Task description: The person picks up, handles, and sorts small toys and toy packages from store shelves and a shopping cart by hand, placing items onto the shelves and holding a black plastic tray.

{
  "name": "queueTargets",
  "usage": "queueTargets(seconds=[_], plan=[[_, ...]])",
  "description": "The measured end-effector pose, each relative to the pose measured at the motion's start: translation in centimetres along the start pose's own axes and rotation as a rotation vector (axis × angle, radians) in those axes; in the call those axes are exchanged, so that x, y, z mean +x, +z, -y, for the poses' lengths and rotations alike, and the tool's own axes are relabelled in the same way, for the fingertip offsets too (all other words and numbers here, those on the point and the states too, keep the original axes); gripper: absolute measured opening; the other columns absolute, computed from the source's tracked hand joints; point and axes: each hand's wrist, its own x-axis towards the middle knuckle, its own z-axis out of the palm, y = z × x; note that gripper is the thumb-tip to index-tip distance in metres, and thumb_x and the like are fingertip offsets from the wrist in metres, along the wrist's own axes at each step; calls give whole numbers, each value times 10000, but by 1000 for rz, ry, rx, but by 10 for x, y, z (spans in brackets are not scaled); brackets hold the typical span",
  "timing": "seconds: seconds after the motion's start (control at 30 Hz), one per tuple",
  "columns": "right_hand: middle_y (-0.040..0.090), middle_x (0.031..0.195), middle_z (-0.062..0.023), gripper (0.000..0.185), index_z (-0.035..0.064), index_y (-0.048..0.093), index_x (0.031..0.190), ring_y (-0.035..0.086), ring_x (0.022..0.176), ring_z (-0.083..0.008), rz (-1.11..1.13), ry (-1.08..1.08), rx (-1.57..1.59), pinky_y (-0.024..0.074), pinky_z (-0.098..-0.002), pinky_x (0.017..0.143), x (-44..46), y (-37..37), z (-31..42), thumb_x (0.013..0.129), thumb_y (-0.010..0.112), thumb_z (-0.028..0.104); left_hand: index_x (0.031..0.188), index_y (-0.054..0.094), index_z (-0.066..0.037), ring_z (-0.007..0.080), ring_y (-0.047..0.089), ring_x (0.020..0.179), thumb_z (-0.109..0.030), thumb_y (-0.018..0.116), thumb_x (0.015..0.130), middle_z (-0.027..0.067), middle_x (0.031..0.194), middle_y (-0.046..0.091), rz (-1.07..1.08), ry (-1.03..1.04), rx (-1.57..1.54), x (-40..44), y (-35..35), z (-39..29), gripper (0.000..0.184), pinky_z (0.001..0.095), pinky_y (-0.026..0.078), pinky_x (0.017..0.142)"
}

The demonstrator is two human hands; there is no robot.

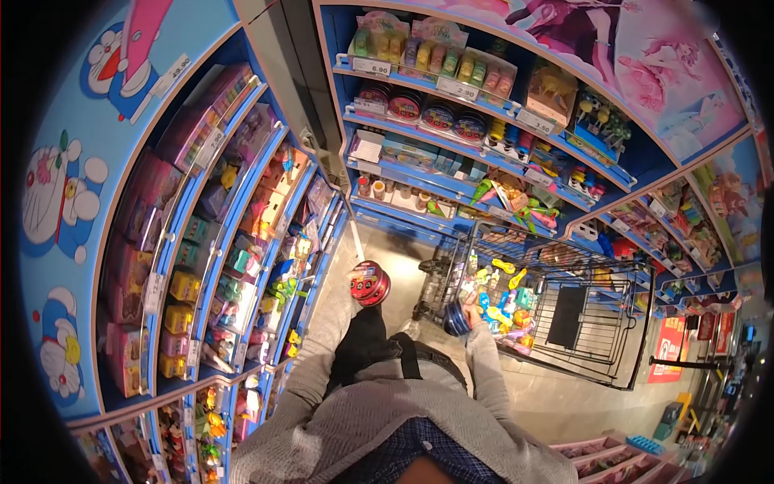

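Note:
My left hand [355,280] is closed around a red round tin [371,285] with dark markings, held out in front of the left shelves. On the other side, my right hand [472,316] grips a dark blue round tin [455,319] by the near edge of a black wire shopping cart [601,373]. Several colourful small toys [509,300] lie in the cart, just past my right hand. Similar red and dark blue round tins [438,115] stand in a row on the back shelf. Most of my fingers are hidden behind the tins.
Blue shelves [177,266] of boxed toys and figures run along my left. Back shelves [484,105] hold small bottles, tins and other toys behind price labels. The cart takes up the right side of the aisle. Grey floor [395,242] shows between cart and shelves.

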Motion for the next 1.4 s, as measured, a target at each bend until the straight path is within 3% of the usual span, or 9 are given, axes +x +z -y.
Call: queueTargets(seconds=[0.03,0.27,0.37,0.53,0.73,0.97,1.13,1.27,1.4], plan=[[560,623,-18,176,107,553,734,517,515,-163,-97,15,-57,434,-288,508,-88,104,27,676,537,272,983,483,-55,222,551,727,-225,519,780,128,821,542,-20,33,15,18,17,-21,267,335,451,669],[570,625,-17,169,85,581,737,515,505,-158,-304,-149,-95,417,-272,479,-77,69,22,649,555,228,1041,503,-29,185,585,749,-218,529,789,105,879,581,-70,173,223,81,76,-131,316,294,476,676],[571,637,-20,189,84,573,800,521,518,-160,-351,-188,-97,421,-277,482,-100,130,36,663,531,207,1052,499,-30,184,588,752,-217,531,791,100,887,584,-19,189,288,86,81,-159,322,296,481,678],[577,841,-58,492,60,440,1162,548,694,-181,-460,-297,-27,452,-289,612,-90,107,21,681,463,162,1070,493,-32,182,593,756,-216,533,796,92,900,589,45,203,383,88,93,-187,333,300,488,680],[565,889,-51,453,22,486,1126,523,759,-153,-684,-392,-216,431,-260,689,-89,119,16,688,448,128,1091,486,-33,180,600,760,-214,536,801,82,916,595,106,248,504,105,149,-200,346,304,497,683],[540,1020,-84,454,-12,458,1155,525,826,-133,-279,-557,-249,413,-220,761,-121,230,81,706,409,38,1067,491,-28,103,568,781,-161,552,808,55,916,587,210,156,612,119,176,-182,297,236,463,679],[569,1002,-83,374,-14,478,1130,539,888,-131,1,-471,-362,412,-233,801,-136,324,145,761,423,20,1044,490,-29,95,561,787,-156,542,818,58,897,584,321,132,631,100,229,-159,264,226,451,697],[583,959,-60,235,-4,557,1004,523,878,-119,221,-457,-700,403,-234,775,-130,359,184,795,481,75,1067,455,-21,90,546,825,-169,512,834,51,925,554,420,101,726,97,269,-142,282,217,445,706],[591,920,-40,258,-9,545,993,528,836,-108,352,-577,-693,409,-239,758,-125,358,203,743,540,51,1054,451,-31,87,541,812,-176,515,833,51,920,553,400,140,788,119,280,-112,271,217,438,701]])
